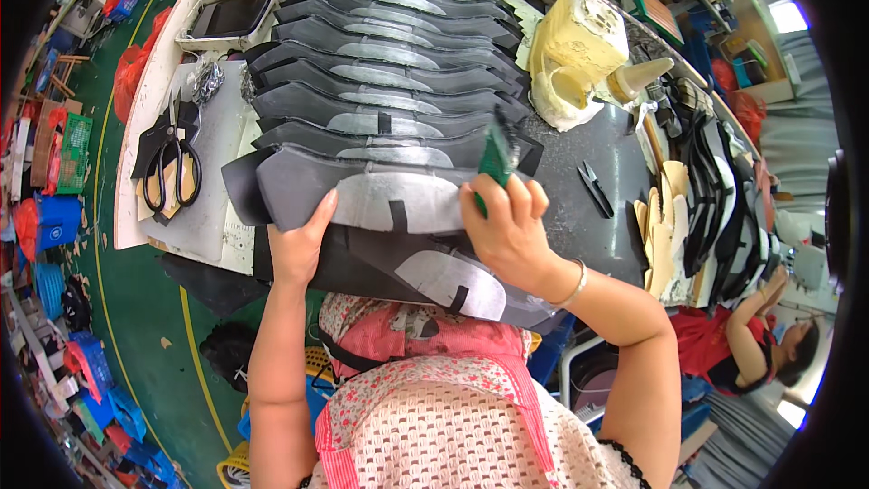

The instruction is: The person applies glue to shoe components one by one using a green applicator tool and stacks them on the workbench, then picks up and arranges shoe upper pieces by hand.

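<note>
One dark screen at the counter's far left

A flat tablet [233,15] with a black, unlit rectangular screen lies tilted on the pale counter [217,208], resting in a light-coloured tray just left of the black stacked pieces. No packages, labels or signs can be made out.

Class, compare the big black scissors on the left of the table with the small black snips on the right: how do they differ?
The scissors are large, with wide loop handles, and lie on a pale board. The snips are much smaller, show no loops, and lie on the dark tabletop. The scissors lie nearer the left hand; the snips nearer the right hand. Both are black and untouched.
</note>
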The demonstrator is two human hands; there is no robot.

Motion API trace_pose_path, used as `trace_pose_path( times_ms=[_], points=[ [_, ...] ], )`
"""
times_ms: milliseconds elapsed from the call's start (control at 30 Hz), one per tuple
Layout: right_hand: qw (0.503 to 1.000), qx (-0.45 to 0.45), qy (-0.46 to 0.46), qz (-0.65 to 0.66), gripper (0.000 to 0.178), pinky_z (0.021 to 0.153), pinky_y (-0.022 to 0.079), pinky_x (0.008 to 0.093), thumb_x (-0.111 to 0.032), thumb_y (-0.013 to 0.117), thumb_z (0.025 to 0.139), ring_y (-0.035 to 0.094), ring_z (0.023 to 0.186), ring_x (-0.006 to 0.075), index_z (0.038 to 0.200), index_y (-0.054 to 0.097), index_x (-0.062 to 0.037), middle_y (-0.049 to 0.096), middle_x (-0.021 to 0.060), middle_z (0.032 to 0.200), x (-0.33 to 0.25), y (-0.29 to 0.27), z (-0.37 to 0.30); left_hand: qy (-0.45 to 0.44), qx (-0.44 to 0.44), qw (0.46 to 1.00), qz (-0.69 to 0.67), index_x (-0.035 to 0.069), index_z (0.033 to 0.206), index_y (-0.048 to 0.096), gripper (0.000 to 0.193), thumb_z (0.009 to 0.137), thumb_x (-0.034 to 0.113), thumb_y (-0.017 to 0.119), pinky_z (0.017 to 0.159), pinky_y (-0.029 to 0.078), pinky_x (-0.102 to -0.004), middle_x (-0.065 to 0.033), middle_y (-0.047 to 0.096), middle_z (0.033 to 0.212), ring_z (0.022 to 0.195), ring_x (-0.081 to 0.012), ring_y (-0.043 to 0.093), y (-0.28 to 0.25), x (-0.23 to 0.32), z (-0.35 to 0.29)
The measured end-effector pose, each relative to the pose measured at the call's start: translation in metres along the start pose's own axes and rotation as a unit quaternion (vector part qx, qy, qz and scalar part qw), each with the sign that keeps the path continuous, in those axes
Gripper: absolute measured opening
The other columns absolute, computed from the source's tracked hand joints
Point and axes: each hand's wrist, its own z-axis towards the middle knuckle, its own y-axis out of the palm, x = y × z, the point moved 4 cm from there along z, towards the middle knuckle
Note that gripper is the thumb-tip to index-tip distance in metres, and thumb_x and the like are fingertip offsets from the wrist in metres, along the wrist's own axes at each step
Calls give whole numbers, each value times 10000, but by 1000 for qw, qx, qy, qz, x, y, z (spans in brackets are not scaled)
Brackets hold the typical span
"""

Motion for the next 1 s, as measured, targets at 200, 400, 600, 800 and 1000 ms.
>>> trace_pose_path(
  times_ms=[200,400,600,800,1000],
  points=[
    [998,-15,-29,-45,186,952,308,390,-183,583,778,464,1162,202,946,629,-119,525,49,1204,-11,28,19,194,128,932,279,-34,1331,390,744,748,119,825,957,432,-374,-198,528,1259,1099,-271,556,-10,6,17],
    [975,-166,43,140,629,999,267,459,-342,850,527,365,1215,328,1026,605,-50,405,157,1286,25,11,26,326,183,767,522,-3,1249,414,765,712,324,850,975,357,-470,-173,438,1180,1139,-346,415,2,34,-31],
    [948,-156,167,222,581,968,301,493,-338,832,621,367,1172,396,1050,602,-22,373,195,1252,36,-29,-25,186,-29,847,496,-16,1005,557,450,753,272,793,899,384,-481,-162,493,1108,1054,-366,468,24,1,-80],
    [924,-245,203,211,495,968,287,497,-341,831,628,361,1162,401,962,621,-42,367,198,1238,28,-48,-112,-92,-67,991,65,-11,1131,473,368,826,-29,680,827,479,-288,-87,591,987,890,-159,596,22,-10,-121],
    [909,-164,241,299,326,958,290,490,-228,826,656,368,1134,408,795,577,-70,377,213,1209,29,-43,-99,-76,-65,989,-104,4,1173,436,411,823,-100,625,878,473,-279,-103,587,1071,982,-129,579,-4,-13,-117]
  ],
)
